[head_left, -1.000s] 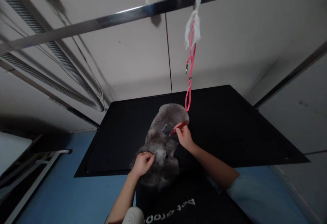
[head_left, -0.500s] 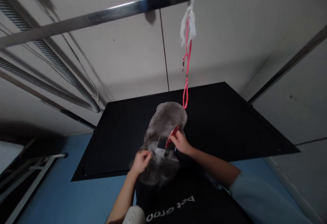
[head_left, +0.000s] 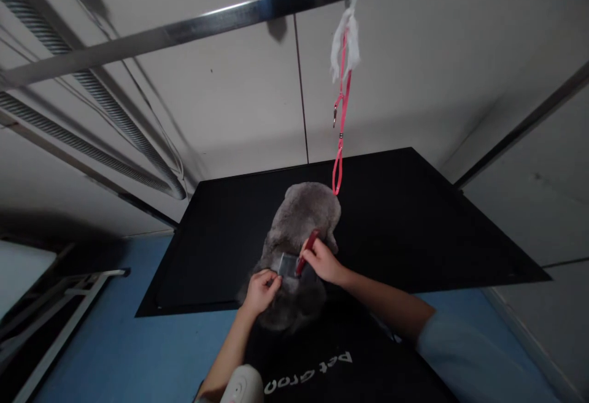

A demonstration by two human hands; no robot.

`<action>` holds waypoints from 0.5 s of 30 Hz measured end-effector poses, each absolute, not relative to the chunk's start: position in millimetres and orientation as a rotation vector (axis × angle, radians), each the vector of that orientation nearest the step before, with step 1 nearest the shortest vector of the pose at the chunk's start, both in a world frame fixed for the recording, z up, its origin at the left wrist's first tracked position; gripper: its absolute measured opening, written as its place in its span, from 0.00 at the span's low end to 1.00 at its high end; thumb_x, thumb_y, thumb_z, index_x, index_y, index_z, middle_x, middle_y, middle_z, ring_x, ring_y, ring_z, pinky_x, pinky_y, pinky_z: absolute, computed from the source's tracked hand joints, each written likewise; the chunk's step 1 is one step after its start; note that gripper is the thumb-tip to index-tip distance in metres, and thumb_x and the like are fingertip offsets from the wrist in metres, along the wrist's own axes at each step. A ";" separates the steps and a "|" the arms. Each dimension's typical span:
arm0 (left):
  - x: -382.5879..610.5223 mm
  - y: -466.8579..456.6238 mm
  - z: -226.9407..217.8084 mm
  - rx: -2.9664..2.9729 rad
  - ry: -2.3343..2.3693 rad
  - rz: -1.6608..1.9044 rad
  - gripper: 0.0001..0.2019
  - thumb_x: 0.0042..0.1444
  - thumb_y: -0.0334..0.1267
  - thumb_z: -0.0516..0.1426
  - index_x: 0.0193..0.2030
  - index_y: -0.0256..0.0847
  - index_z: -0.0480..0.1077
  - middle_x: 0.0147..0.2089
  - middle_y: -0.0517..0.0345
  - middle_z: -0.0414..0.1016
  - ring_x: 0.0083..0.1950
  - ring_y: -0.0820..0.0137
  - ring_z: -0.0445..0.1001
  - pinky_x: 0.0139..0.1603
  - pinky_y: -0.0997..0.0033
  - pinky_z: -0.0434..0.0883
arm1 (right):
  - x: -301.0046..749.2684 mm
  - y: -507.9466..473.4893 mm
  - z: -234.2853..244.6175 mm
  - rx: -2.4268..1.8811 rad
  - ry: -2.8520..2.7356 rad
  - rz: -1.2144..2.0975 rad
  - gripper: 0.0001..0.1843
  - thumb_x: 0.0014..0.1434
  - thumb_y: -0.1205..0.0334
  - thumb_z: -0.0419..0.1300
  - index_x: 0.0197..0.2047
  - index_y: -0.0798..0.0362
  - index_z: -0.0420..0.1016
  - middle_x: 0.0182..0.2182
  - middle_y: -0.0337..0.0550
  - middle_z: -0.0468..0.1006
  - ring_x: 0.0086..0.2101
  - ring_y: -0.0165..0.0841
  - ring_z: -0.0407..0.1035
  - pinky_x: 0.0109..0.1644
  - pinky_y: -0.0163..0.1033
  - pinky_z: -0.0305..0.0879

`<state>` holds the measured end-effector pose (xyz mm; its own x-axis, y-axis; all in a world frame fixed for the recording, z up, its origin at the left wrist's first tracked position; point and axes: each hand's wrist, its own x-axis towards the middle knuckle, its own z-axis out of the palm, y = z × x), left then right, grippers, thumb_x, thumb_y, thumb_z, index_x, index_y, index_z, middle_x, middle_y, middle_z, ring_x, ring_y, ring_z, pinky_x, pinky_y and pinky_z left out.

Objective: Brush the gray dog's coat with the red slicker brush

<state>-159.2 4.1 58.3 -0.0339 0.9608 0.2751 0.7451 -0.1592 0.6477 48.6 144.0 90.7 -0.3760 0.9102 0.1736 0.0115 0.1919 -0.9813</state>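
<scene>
A grey, short-furred animal (head_left: 304, 210), by its look a cat, lies at the near edge of the black table (head_left: 391, 219), its front end close to my apron. In my right hand (head_left: 323, 262) is the red handle of a slicker brush (head_left: 288, 265), whose flat rectangular head rests on the animal's fur. My left hand (head_left: 262, 291) is closed in a pinch on the other side, its thumb and fingertips at the lower left corner of the brush head. Whether those fingertips hold fur or the brush's edge cannot be made out.
A pink loop leash (head_left: 338, 170) hangs from a white cloth (head_left: 347, 41) knotted on a metal bar (head_left: 207, 23). Grey ribbed hoses (head_left: 124, 127) run down the wall at left. A white-framed stand (head_left: 69, 317) is on the blue floor.
The brush head has tilted, showing a pale, shiny face instead of a dark one. My left hand has shifted slightly right, closer to the brush.
</scene>
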 end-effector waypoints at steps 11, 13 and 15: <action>-128.6 -21.0 54.1 2.280 1.807 0.974 0.11 0.61 0.37 0.53 0.37 0.40 0.76 0.26 0.55 0.73 0.28 0.73 0.70 0.30 0.75 0.65 | 39.2 158.0 111.7 -0.933 -1.575 1.319 0.05 0.56 0.58 0.54 0.34 0.50 0.64 0.27 0.38 0.72 0.30 0.33 0.68 0.37 0.39 0.67; -131.3 -22.4 50.2 2.239 1.836 0.978 0.12 0.62 0.38 0.52 0.38 0.39 0.77 0.25 0.55 0.73 0.27 0.73 0.70 0.30 0.75 0.65 | 37.5 159.1 109.1 -0.980 -1.467 1.208 0.05 0.58 0.58 0.52 0.36 0.49 0.63 0.31 0.40 0.73 0.33 0.34 0.69 0.40 0.41 0.67; -135.7 -22.3 48.3 2.207 1.845 0.984 0.12 0.62 0.38 0.52 0.39 0.39 0.77 0.24 0.55 0.72 0.27 0.73 0.70 0.29 0.75 0.65 | 35.1 156.1 103.9 -0.909 -1.523 1.251 0.05 0.58 0.58 0.53 0.36 0.49 0.64 0.31 0.40 0.74 0.34 0.35 0.70 0.41 0.41 0.68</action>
